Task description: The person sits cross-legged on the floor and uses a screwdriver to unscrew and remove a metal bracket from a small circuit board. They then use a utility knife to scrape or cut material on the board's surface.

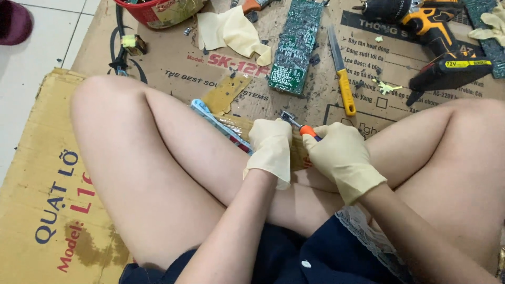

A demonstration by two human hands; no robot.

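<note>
Seated cross-legged on flattened cardboard on the floor, both hands in cream gloves. Left hand closed around a small metal part whose end pokes out above the fingers, just this side of the green circuit board. Right hand wrapped tight on an orange-handled screwdriver, tip pressed toward that part (exact contact point hidden by the gloves). Nearer the board, to its right, a yellow-handled tool and beyond it a yellow-and-black cordless drill; to its left, spare cream gloves. Likely risk: tip slipping off the small part under pressure and jabbing the left palm or bare thigh, thin gloves giving little protection; part also liable to twist loose from so small a grip.
</note>
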